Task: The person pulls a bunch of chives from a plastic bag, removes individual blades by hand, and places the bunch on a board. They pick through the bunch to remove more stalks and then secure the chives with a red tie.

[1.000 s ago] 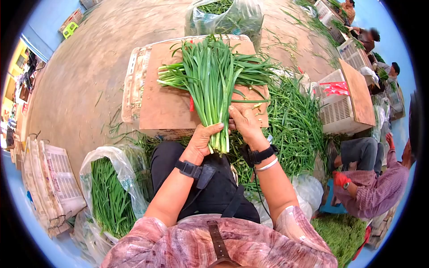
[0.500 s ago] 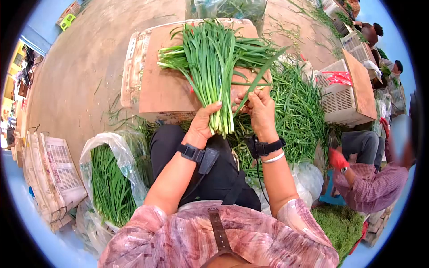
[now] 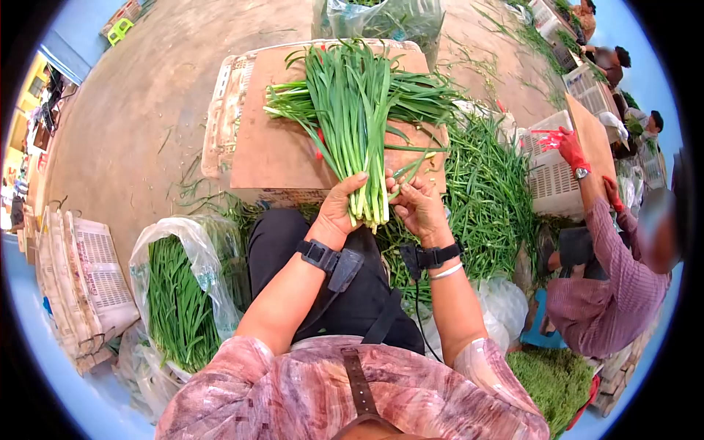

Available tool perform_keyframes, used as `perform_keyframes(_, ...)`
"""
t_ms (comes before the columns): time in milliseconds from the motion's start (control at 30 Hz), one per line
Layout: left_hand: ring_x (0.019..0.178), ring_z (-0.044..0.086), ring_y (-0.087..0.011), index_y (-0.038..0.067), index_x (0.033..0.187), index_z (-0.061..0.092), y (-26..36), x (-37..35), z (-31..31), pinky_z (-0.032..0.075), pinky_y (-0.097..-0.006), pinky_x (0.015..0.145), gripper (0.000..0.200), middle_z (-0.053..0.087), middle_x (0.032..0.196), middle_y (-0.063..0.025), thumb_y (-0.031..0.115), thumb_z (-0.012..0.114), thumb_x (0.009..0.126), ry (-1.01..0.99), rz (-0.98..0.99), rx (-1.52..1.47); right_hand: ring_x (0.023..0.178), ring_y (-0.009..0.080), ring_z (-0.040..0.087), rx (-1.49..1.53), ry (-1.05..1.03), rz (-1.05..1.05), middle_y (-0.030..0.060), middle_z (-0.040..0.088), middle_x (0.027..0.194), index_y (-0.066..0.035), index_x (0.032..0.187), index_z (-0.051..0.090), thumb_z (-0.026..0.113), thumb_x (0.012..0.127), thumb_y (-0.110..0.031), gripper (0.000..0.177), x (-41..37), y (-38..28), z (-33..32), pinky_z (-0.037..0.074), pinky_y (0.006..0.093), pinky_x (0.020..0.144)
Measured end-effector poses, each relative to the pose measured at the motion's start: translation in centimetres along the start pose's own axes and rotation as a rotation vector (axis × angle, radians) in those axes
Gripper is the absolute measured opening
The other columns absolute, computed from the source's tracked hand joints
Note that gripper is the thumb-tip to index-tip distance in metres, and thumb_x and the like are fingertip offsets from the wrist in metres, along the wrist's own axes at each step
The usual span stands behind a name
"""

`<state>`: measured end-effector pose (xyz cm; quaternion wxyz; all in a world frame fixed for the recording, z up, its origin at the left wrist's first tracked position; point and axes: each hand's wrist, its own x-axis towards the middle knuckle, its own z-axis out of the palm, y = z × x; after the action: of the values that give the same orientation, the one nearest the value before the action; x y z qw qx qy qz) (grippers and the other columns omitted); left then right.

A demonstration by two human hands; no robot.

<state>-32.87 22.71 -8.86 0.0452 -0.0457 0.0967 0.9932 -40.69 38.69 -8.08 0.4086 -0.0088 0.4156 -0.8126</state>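
Note:
My left hand (image 3: 340, 207) is closed around the pale stem ends of a bunch of long green leaves (image 3: 359, 125). Its leafy tips point away from me over a brown board (image 3: 286, 161). Close by on the right, my right hand (image 3: 419, 205) has its fingers pinched beside the stem ends; what they hold, if anything, is too small to tell. Beneath the held bunch, other green stalks (image 3: 290, 103) lie crosswise on the board. A few loose leaves (image 3: 414, 149) rest at the board's right side.
Loose greens (image 3: 488, 183) are heaped right of the board. A plastic bag of greens (image 3: 180, 301) stands at left, near stacked crates (image 3: 103, 271). At right a co-worker in red gloves (image 3: 616, 279) sits by a crate (image 3: 550, 172). Another bag (image 3: 381, 22) stands beyond the board.
My right hand has moved slightly down and left toward the stem ends, and the long leaf it held up is no longer raised. The co-worker's gloved hand has moved up to the crate.

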Motion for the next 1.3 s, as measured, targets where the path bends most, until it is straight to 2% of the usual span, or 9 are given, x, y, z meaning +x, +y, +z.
perform_keyframes(167,0.096,0.063,-0.0298,-0.009,0.114,0.052,0.1,0.1,-1.6,0.052,-0.045,0.089,0.04,0.065,0.095,-0.0202,0.015,0.061,0.084,0.042,-0.013,-0.008,0.066,0.0121,0.061,-0.014,-0.036,-0.029,0.004,0.065,0.083,-0.006,0.093,0.058,0.057,0.089,-0.007,0.005,-0.5,0.6,0.0,0.039,0.0201,0.047)
perform_keyframes(367,0.078,0.063,-0.0216,-0.008,0.106,0.055,0.9,-0.3,-1.0,0.057,-0.0317,0.068,0.032,0.062,0.086,-0.0135,0.008,0.065,0.08,0.132,-0.013,0.038,0.069,0.0146,0.057,-0.021,-0.178,-0.249,0.008,0.056,0.08,-0.002,0.101,0.054,0.058,0.089,-0.013,0.016,-5.0,-4.1,-4.7,0.049,0.0216,0.058)
perform_keyframes(433,0.079,0.064,-0.0215,-0.008,0.105,0.055,0.8,-0.3,-1.4,0.057,-0.0305,0.066,0.032,0.062,0.087,-0.0137,0.008,0.066,0.08,0.153,-0.014,0.132,0.085,0.0202,0.061,0.542,0.021,-0.414,0.0143,0.059,0.095,0.001,0.108,0.052,0.059,0.09,-0.025,0.033,-6.2,-6.4,-6.8,0.052,0.0232,0.069)
perform_keyframes(500,0.075,0.065,-0.0203,-0.006,0.103,0.058,0.3,-0.5,-0.4,0.057,-0.0301,0.064,0.029,0.064,0.086,-0.0128,0.005,0.068,0.078,0.229,0.046,0.229,0.104,0.0258,0.059,0.359,0.251,-0.417,0.0211,0.057,0.112,0.006,0.111,0.049,0.059,0.089,-0.035,0.047,-7.5,-7.9,-6.4,0.053,0.0262,0.078)
perform_keyframes(567,0.073,0.066,-0.0202,-0.004,0.1,0.061,0.2,-0.6,0.6,0.057,-0.0308,0.063,0.026,0.066,0.086,-0.0128,0.001,0.07,0.076,0.259,0.088,0.316,0.098,0.0304,0.063,-0.087,0.401,-0.168,0.0244,0.059,0.112,0.01,0.12,0.044,0.055,0.093,-0.028,0.048,-7.1,-7.4,-5.9,0.054,0.0306,0.077)
perform_keyframes(700,0.073,0.065,-0.017,-0.003,0.099,0.061,-0.1,-1.0,3.2,0.055,-0.0294,0.064,0.028,0.066,0.086,-0.009,0.001,0.073,0.074,0.312,0.186,0.59,0.093,0.0265,0.065,-0.413,0.238,0.007,0.0198,0.061,0.108,0.008,0.127,0.04,0.054,0.093,-0.017,0.045,-4.7,-4.5,1.1,0.054,0.029,0.072)
perform_keyframes(900,0.083,0.062,-0.0162,0.0,0.105,0.06,0.5,-0.1,7.9,0.051,-0.0294,0.071,0.034,0.065,0.094,-0.0074,-0.005,0.067,0.072,0.405,0.477,1.114,0.095,0.0156,0.058,-0.575,-0.07,-0.3,0.0116,0.059,0.111,0.005,0.126,0.04,0.068,0.081,-0.011,0.055,-0.8,-4.7,10.8,0.048,0.0281,0.084)
perform_keyframes(1033,0.086,0.061,-0.0182,0.0,0.11,0.058,0.0,0.0,5.2,0.051,-0.0307,0.072,0.04,0.064,0.096,-0.0071,-0.008,0.062,0.071,0.568,0.308,1.066,0.092,0.0159,0.059,-0.579,0.027,-0.186,0.0111,0.06,0.111,0.005,0.124,0.044,0.068,0.082,-0.013,0.051,2.5,-0.1,7.5,0.049,0.029,0.08)
perform_keyframes(1300,0.082,0.063,-0.0152,0.005,0.116,0.053,3.1,-1.9,5.3,0.054,-0.0317,0.071,0.04,0.063,0.098,-0.0047,0.012,0.07,0.08,0.326,-0.135,0.787,0.083,0.018,0.062,-0.142,0.037,0.044,0.0109,0.064,0.099,0.005,0.112,0.056,0.064,0.087,-0.02,0.036,2.9,-0.1,5.1,0.053,0.0314,0.071)
